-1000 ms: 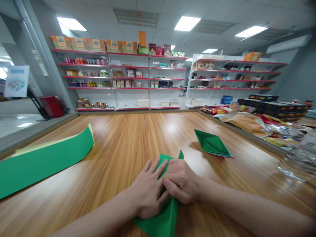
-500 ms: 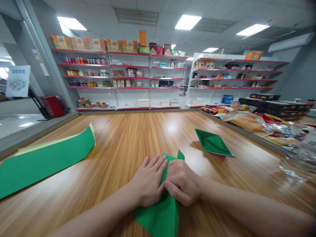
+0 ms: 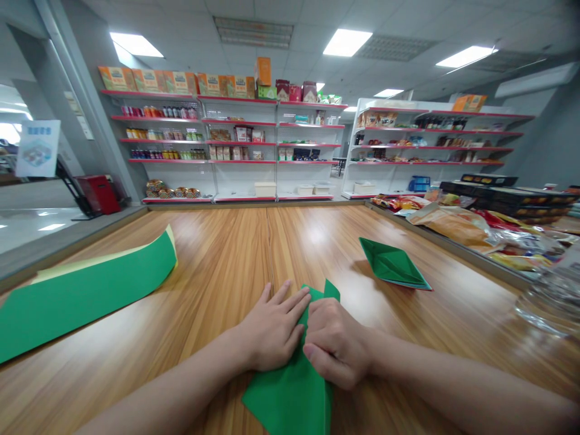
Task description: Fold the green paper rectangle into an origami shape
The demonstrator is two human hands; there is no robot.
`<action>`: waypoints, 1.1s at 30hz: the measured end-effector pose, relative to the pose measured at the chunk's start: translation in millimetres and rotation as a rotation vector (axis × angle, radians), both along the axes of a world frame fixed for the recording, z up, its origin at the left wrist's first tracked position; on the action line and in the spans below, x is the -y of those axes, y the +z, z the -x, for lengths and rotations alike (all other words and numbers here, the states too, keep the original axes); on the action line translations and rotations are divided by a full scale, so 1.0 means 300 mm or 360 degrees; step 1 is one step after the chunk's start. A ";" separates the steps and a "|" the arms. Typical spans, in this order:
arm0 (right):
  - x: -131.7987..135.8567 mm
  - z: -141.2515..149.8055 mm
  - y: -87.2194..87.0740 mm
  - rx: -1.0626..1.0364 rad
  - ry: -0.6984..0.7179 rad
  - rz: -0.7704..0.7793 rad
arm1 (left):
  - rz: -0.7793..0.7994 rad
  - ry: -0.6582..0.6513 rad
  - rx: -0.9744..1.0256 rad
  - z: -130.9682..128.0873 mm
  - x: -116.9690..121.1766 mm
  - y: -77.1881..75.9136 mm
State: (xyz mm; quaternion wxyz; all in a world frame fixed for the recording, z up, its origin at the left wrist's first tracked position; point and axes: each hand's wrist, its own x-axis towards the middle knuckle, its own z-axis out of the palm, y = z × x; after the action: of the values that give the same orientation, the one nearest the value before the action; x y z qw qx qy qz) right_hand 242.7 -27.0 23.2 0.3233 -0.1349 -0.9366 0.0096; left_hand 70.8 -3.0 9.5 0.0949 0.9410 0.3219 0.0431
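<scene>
A folded sheet of green paper [image 3: 290, 393] lies on the wooden table close in front of me, with a small pointed flap standing up at its far end. My left hand [image 3: 274, 332] is flat with fingers spread, partly on the paper's left side and partly on the tabletop. Against the right edge of the same sheet presses my right hand [image 3: 333, 344], curled into a fist, thumb bent by the index finger. Both hands hide the middle of the sheet. Farther right rests a folded green paper piece [image 3: 394, 263] with a diamond-shaped outline.
A long green paper strip [image 3: 90, 290] with a pale yellow layer behind it curls up at the left. On the right stand a clear glass container [image 3: 550, 302], snack packets [image 3: 453, 223] and stacked black boxes [image 3: 502, 196]. Stocked shelves [image 3: 240, 145] line the back.
My right fist has slid slightly toward me along the paper's edge. The left hand has shifted a little left, its fingers somewhat more spread. The view has tilted slightly.
</scene>
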 end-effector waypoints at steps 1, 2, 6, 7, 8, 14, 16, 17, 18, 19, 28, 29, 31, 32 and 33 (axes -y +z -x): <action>0.000 -0.001 -0.002 0.0005 -0.0016 0.0002 | 0.0004 0.0033 -0.0008 0.001 -0.002 0.000; 0.000 -0.003 -0.005 0.0010 -0.0023 0.0001 | 0.0009 0.0058 -0.0020 0.002 -0.003 0.001; -0.005 -0.013 -0.021 0.0055 -0.0124 -0.0021 | 0.0013 0.0021 -0.0047 0.011 0.002 0.005; -0.007 -0.016 -0.023 0.0061 -0.0208 -0.0023 | 0.0010 -0.0020 -0.0039 0.014 0.007 0.007; -0.009 -0.019 -0.024 0.0065 -0.0309 -0.0018 | 0.0008 -0.0067 -0.0029 0.016 0.011 0.010; -0.037 -0.050 -0.013 0.0078 -0.0613 0.0151 | 0.0058 -0.0277 -0.0032 0.044 -0.002 0.032; -0.046 -0.062 -0.011 0.0118 -0.0471 0.0232 | 0.0089 -0.0293 -0.0029 0.062 -0.024 0.038; -0.048 -0.066 -0.011 0.0144 -0.0377 0.0260 | 0.0106 -0.0288 -0.0028 0.071 -0.036 0.040; -0.049 -0.070 -0.012 0.0174 -0.0283 0.0285 | 0.0119 -0.0275 -0.0024 0.080 -0.046 0.042; -0.050 -0.073 -0.014 0.0197 -0.0196 0.0307 | 0.0129 -0.0262 -0.0019 0.088 -0.055 0.043; -0.044 -0.080 -0.044 0.0110 0.0198 0.0413 | 0.0150 -0.0212 0.0068 0.094 -0.059 0.043; -0.044 -0.080 -0.045 0.0121 0.0224 0.0414 | 0.0153 -0.0215 0.0083 0.093 -0.059 0.043; -0.043 -0.080 -0.046 0.0136 0.0236 0.0413 | 0.0157 -0.0231 0.0107 0.088 -0.058 0.039; -0.043 -0.080 -0.046 0.0134 0.0227 0.0414 | 0.0154 -0.0221 0.0118 0.083 -0.057 0.034; -0.043 -0.080 -0.046 0.0135 0.0218 0.0419 | 0.0137 -0.0174 0.0136 0.075 -0.056 0.028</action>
State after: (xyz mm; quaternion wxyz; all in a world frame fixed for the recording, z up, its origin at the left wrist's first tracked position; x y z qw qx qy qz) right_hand 266.6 -14.2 9.3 0.2615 -0.1122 -0.9471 0.1487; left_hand 48.1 13.8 17.8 0.1510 0.9495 0.2673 0.0643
